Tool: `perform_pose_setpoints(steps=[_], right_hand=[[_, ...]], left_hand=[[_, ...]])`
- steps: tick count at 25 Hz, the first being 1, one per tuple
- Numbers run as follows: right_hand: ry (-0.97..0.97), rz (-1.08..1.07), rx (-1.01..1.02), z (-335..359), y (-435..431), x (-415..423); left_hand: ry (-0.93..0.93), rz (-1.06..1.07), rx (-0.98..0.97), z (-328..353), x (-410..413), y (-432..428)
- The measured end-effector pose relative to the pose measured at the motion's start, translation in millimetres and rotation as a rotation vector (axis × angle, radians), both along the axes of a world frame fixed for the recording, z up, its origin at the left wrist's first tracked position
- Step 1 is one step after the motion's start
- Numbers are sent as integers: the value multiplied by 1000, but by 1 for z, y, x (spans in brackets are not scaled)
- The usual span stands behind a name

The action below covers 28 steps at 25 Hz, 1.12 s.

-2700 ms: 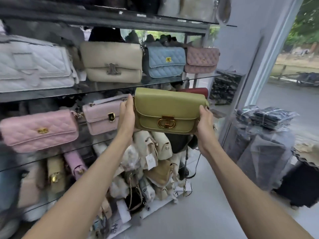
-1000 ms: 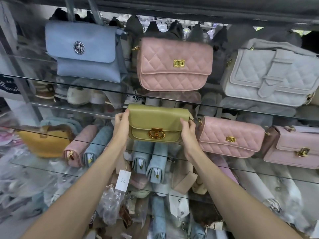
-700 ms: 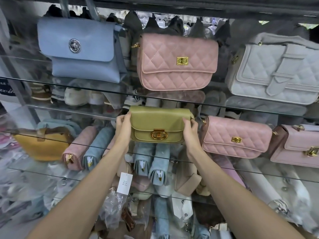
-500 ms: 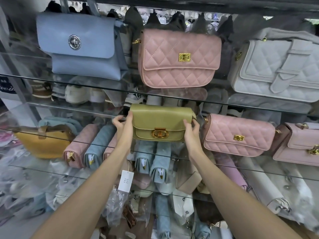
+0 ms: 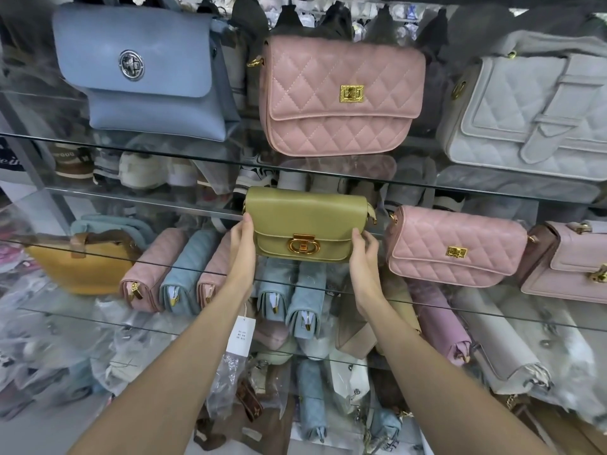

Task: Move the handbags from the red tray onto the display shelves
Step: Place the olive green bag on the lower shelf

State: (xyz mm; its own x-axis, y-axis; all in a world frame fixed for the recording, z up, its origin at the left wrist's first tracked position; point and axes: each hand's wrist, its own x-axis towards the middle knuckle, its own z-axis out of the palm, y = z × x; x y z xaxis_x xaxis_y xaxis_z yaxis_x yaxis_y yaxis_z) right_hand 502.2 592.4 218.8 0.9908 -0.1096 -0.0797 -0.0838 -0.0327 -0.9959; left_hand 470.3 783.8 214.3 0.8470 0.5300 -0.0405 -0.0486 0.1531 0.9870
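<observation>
Clamped on both ends: our left hand (image 5: 243, 247) and right hand (image 5: 363, 254) grip the olive-green handbag (image 5: 305, 221), seemingly seated on the glass shelf (image 5: 427, 304) just beside the pink quilted bag (image 5: 456, 244). Placement step. Next: we check it stands, then release.

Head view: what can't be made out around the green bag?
- Green bag: whether it rests on the shelf; clear glass makes contact unclear.
- Left hand fingers: behind the bag.
- Red tray: out of frame.
- Tag print: too small.
- White bag: cut off by right edge.
</observation>
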Motion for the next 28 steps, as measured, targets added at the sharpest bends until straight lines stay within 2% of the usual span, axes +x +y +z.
perform_pose_setpoints(steps=[15, 21, 24, 26, 28], right_hand=[[-15, -45, -13, -8, 2, 3], [11, 12, -50, -4, -2, 2], [54, 100, -80, 2, -10, -3], [54, 120, -149, 5, -22, -9], [50, 132, -173, 10, -43, -19]], left_hand=[[74, -33, 144, 4, -4, -3], [73, -58, 186, -1, -4, -1], [97, -52, 144, 3, -8, -3], [128, 68, 204, 4, -16, -9], [141, 283, 453, 2, -29, -22]])
